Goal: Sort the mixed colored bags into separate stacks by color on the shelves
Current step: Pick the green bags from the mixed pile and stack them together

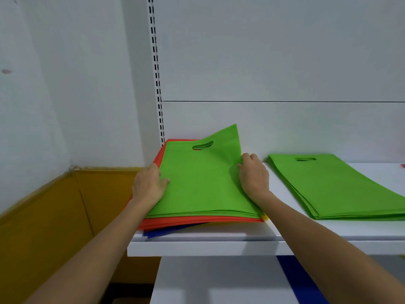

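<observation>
The green bags [201, 183] lie on top of the mixed pile at the left end of the shelf [219, 246]. Their long side runs from the shelf's front edge to the back wall, with the handle hole at the far end. Under them in the pile are red bags [197, 222], with a blue bag [162, 233] and a sliver of yellow [265, 217] lower down.

The right hand [253, 174] pinches the pile's right edge, and the top bag's far right corner is peeled up. The left hand [149, 183] grips the pile's left edge with its thumb on the green; its fingers are hidden.

The sorted green stack [337, 189] sits to the right of the pile, apart from it and lying the same way. The carry is therefore likely a sideways slide to the right, led by the nearer right hand.
</observation>
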The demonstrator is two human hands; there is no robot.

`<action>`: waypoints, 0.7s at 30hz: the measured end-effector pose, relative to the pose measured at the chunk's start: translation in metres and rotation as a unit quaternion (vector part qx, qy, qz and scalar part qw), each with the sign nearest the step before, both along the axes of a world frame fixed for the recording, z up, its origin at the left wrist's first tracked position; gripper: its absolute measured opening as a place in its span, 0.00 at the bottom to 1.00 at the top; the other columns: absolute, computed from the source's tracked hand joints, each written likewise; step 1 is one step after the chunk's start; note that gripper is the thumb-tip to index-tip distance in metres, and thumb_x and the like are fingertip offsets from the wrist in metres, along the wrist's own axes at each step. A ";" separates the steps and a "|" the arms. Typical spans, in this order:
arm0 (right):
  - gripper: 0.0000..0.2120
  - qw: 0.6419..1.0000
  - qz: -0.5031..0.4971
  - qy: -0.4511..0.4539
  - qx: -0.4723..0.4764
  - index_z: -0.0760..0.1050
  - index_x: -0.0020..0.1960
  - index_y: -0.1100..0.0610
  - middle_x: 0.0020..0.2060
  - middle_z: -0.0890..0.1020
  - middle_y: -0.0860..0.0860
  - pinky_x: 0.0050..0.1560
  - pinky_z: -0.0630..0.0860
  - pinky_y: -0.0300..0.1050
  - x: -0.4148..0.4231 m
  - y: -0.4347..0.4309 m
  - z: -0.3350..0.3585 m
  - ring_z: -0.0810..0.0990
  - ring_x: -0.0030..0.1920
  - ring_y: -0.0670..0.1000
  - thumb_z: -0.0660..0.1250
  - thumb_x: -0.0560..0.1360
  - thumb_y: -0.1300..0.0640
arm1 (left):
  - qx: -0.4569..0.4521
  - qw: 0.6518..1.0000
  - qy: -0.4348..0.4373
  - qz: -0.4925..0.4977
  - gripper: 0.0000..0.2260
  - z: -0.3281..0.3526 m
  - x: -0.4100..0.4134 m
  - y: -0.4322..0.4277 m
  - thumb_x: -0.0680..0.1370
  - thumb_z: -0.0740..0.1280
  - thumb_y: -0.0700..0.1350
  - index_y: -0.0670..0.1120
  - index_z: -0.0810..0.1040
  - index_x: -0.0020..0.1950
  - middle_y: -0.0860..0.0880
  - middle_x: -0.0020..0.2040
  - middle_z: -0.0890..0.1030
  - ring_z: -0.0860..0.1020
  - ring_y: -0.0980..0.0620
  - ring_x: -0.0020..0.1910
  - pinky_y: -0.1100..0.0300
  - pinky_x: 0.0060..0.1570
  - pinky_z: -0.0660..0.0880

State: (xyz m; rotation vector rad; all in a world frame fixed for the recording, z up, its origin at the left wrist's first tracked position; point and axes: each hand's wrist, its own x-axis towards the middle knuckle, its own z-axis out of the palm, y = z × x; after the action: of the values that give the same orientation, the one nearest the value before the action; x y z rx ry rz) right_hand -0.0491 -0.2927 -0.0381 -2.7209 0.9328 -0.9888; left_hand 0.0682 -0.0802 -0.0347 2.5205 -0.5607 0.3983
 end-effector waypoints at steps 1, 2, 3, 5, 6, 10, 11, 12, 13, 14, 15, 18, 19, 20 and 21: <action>0.08 1.000 -0.001 0.001 0.004 0.69 0.57 0.64 0.52 0.76 0.59 0.43 0.68 0.50 0.000 0.000 0.000 0.76 0.51 0.60 0.58 0.78 0.63 | 0.012 1.000 0.006 0.002 0.13 -0.001 0.002 -0.001 0.76 0.68 0.49 0.42 0.73 0.53 0.42 0.54 0.78 0.75 0.41 0.54 0.51 0.51 0.71; 0.08 1.000 -0.005 0.004 0.003 0.68 0.57 0.64 0.52 0.77 0.59 0.42 0.67 0.49 0.000 -0.001 -0.001 0.76 0.51 0.60 0.58 0.79 0.63 | 0.022 1.000 0.012 0.005 0.15 -0.001 0.003 -0.001 0.75 0.68 0.50 0.41 0.73 0.55 0.41 0.54 0.78 0.75 0.41 0.55 0.51 0.52 0.71; 0.08 1.000 -0.011 0.010 -0.002 0.68 0.57 0.63 0.52 0.77 0.58 0.41 0.65 0.48 -0.001 -0.001 -0.002 0.76 0.51 0.60 0.57 0.79 0.62 | 0.029 0.999 0.018 0.008 0.17 -0.001 0.004 -0.001 0.75 0.69 0.50 0.40 0.73 0.56 0.41 0.55 0.78 0.75 0.41 0.55 0.51 0.52 0.71; 0.08 0.999 -0.020 0.018 -0.027 0.69 0.56 0.63 0.52 0.77 0.57 0.41 0.63 0.47 -0.003 -0.002 -0.004 0.76 0.52 0.59 0.57 0.78 0.62 | 0.034 0.999 0.025 0.015 0.17 0.001 0.005 -0.002 0.74 0.69 0.50 0.40 0.74 0.57 0.41 0.55 0.79 0.75 0.41 0.56 0.51 0.53 0.71; 0.08 0.999 -0.019 0.016 -0.040 0.69 0.56 0.63 0.52 0.77 0.58 0.42 0.63 0.47 -0.002 -0.002 -0.004 0.75 0.52 0.59 0.58 0.78 0.63 | 0.034 0.999 0.023 0.019 0.18 0.002 0.005 -0.003 0.74 0.70 0.50 0.40 0.74 0.57 0.41 0.55 0.79 0.75 0.41 0.56 0.51 0.53 0.72; 0.09 0.998 -0.019 0.034 -0.038 0.68 0.57 0.62 0.52 0.77 0.57 0.44 0.65 0.48 -0.001 -0.001 -0.005 0.75 0.52 0.58 0.57 0.78 0.63 | -0.009 1.000 -0.016 0.022 0.17 0.000 -0.001 -0.006 0.73 0.71 0.47 0.44 0.73 0.59 0.44 0.57 0.79 0.76 0.43 0.57 0.52 0.53 0.72; 0.09 0.998 -0.020 0.042 -0.030 0.67 0.58 0.62 0.51 0.79 0.57 0.42 0.63 0.48 0.000 -0.002 -0.005 0.77 0.51 0.58 0.56 0.78 0.63 | -0.026 0.999 -0.017 0.016 0.17 -0.001 -0.003 -0.007 0.73 0.71 0.45 0.44 0.73 0.59 0.44 0.57 0.79 0.76 0.43 0.57 0.52 0.52 0.72; 0.10 0.999 -0.021 0.043 -0.023 0.65 0.59 0.62 0.50 0.80 0.57 0.40 0.63 0.47 0.000 -0.003 -0.006 0.78 0.49 0.58 0.56 0.78 0.63 | -0.044 0.999 -0.009 0.010 0.17 -0.001 -0.004 -0.007 0.73 0.71 0.44 0.44 0.72 0.60 0.44 0.57 0.79 0.76 0.43 0.57 0.52 0.52 0.72; 0.12 0.999 -0.021 0.040 -0.017 0.64 0.61 0.62 0.49 0.80 0.57 0.39 0.62 0.46 0.000 -0.004 -0.006 0.78 0.48 0.59 0.56 0.78 0.63 | -0.062 0.998 0.006 0.006 0.19 0.000 -0.004 -0.007 0.72 0.72 0.43 0.44 0.72 0.60 0.43 0.57 0.79 0.76 0.42 0.57 0.52 0.52 0.71; 0.15 0.999 -0.019 0.034 -0.014 0.62 0.64 0.61 0.49 0.81 0.57 0.39 0.63 0.47 0.000 -0.005 -0.006 0.79 0.48 0.59 0.56 0.78 0.64 | -0.075 0.997 0.021 0.000 0.20 0.001 -0.003 -0.006 0.72 0.72 0.43 0.43 0.71 0.61 0.42 0.57 0.79 0.75 0.42 0.57 0.52 0.52 0.71; 0.18 0.999 -0.013 0.027 -0.012 0.60 0.67 0.60 0.49 0.81 0.57 0.39 0.64 0.47 0.000 -0.006 -0.005 0.79 0.48 0.60 0.56 0.78 0.64 | -0.084 0.996 0.033 -0.005 0.21 0.003 -0.002 -0.005 0.71 0.73 0.42 0.44 0.71 0.62 0.42 0.57 0.79 0.75 0.41 0.57 0.52 0.53 0.70; 0.22 0.999 0.016 0.014 -0.024 0.62 0.70 0.55 0.53 0.79 0.56 0.43 0.69 0.50 0.000 -0.008 -0.001 0.78 0.50 0.61 0.56 0.77 0.65 | -0.091 0.995 0.043 -0.014 0.20 0.008 -0.001 -0.004 0.71 0.73 0.41 0.46 0.75 0.62 0.42 0.59 0.78 0.75 0.42 0.60 0.54 0.57 0.69; 0.21 0.999 0.025 0.013 -0.034 0.65 0.69 0.56 0.54 0.78 0.56 0.45 0.70 0.50 -0.001 -0.009 0.001 0.78 0.50 0.61 0.56 0.77 0.66 | -0.087 0.995 0.037 -0.015 0.18 0.009 -0.002 -0.005 0.72 0.72 0.41 0.46 0.77 0.61 0.42 0.60 0.79 0.75 0.42 0.60 0.55 0.58 0.70; 0.20 0.998 0.033 0.015 -0.044 0.68 0.67 0.57 0.55 0.78 0.56 0.45 0.71 0.51 -0.003 -0.011 0.003 0.78 0.50 0.61 0.56 0.76 0.66 | -0.082 0.996 0.028 -0.016 0.16 0.011 -0.004 -0.006 0.73 0.71 0.42 0.47 0.78 0.61 0.43 0.59 0.79 0.75 0.43 0.60 0.55 0.58 0.70; 0.19 0.998 0.039 0.016 -0.051 0.70 0.66 0.59 0.55 0.78 0.57 0.46 0.71 0.51 -0.005 -0.015 0.006 0.78 0.50 0.61 0.55 0.76 0.67 | -0.078 0.997 0.017 -0.020 0.16 0.013 -0.007 -0.007 0.74 0.69 0.43 0.47 0.78 0.61 0.43 0.59 0.79 0.76 0.43 0.59 0.55 0.58 0.71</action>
State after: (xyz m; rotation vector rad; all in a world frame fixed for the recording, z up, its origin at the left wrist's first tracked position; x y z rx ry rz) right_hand -0.0543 -0.3081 -0.0324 -2.8403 0.7943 -1.0080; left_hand 0.0614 -0.0876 -0.0217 2.3592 -0.5441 0.3687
